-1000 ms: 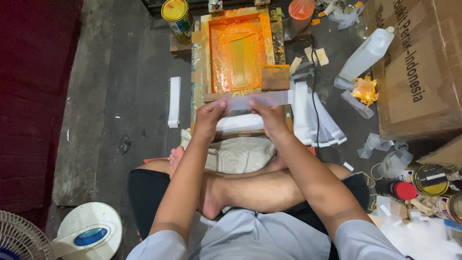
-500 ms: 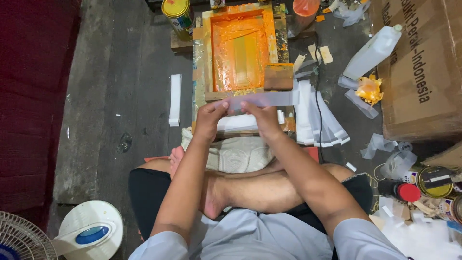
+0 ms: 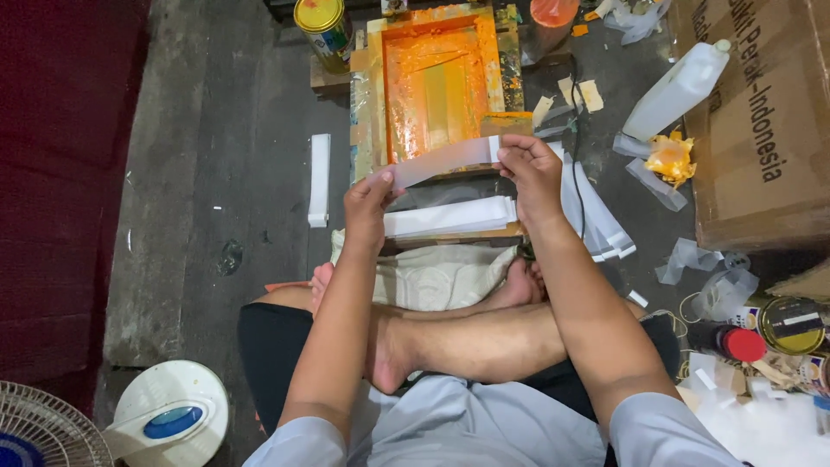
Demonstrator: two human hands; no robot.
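Left hand [image 3: 367, 203] pinched shut on the left end of a pale translucent strip [image 3: 443, 162]; right hand [image 3: 529, 169] pinched on its right end, thumb and fingertips narrow, grip tight at both ends. Strip held taut and lifted, slanting up to the right, just above the near edge of an orange-inked printing frame [image 3: 437, 82]. Under the strip, a stack of white strips [image 3: 450, 216] lying on a wooden block, near but apart from both hands.

Open grey floor [image 3: 216, 173] to the left, with one loose white strip [image 3: 319, 179] well apart. Crowded to the right: more strips spread beside the right wrist, a white plastic jug [image 3: 679, 86], a large cardboard box [image 3: 761, 130].

Yellow-lidded can [image 3: 322, 26] closed, beside the frame's far left corner. Wet orange ink inside the frame. Tin with a dark lid [image 3: 791, 322] and a red-capped bottle [image 3: 735, 342] at the right, contents hidden. White fan base [image 3: 173, 415] at bottom left.
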